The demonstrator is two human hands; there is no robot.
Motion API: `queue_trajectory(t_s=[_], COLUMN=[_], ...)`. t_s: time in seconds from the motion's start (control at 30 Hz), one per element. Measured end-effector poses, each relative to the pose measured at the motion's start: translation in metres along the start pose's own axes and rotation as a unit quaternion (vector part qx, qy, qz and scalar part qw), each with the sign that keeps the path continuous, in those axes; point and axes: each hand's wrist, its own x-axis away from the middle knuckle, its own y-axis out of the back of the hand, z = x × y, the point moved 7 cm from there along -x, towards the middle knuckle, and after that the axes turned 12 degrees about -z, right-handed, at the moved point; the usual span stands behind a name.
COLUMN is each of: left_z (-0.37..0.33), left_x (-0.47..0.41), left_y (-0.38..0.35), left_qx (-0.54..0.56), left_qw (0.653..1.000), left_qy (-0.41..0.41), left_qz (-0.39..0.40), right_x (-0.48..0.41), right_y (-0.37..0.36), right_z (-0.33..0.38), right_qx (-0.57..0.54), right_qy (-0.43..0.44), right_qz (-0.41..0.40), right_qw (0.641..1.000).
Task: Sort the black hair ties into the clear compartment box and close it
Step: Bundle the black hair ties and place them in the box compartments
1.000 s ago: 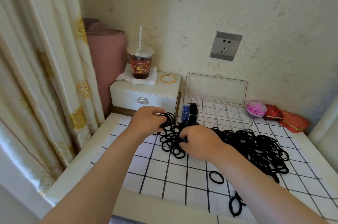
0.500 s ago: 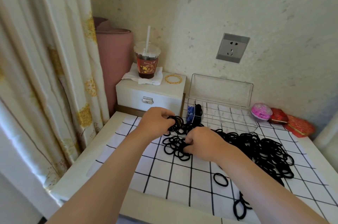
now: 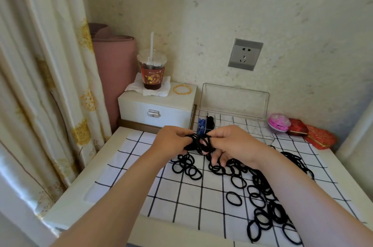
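Together, the left hand (image 3: 171, 141) and right hand (image 3: 232, 142) met above the worktop (image 3: 96, 182), each set of fingers curled tight around one shared bunch of black hair ties (image 3: 196, 142) held between them. Many more loose ties (image 3: 260, 192) lay scattered over the checked cloth (image 3: 181, 196) below and to the right. Just beyond the hands stood the clear compartment box (image 3: 250, 125), its lid (image 3: 235, 98) raised upright against the wall, one left-hand cell already holding black ties.
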Motion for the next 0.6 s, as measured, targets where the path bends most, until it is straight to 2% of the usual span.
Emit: queue_trajectory(t_s=[0.1,0.4,0.5,0.6], left_z=[-0.004,-0.012,-0.012,-0.006], left_x=[0.009,0.021,0.022,0.018], left_y=[-0.017,-0.031,-0.033,-0.031], left_qx=[0.075,0.173,0.134,0.113], left_qw=[0.994,0.966,0.972,0.980], left_qy=[0.032,0.109,0.084,0.072], left_qz=[0.067,0.156,0.175,0.144], right_x=[0.003,-0.003,-0.004,-0.003], right_y=[0.001,0.015,0.012,0.008], right_z=[0.008,0.003,0.003,0.004], right_qx=[-0.022,0.104,0.150,0.171], right_qy=[0.004,0.021,0.039,0.056], right_qz=[-0.009,-0.135,-0.150,-0.144], right_qw=[1.000,0.985,0.977,0.973])
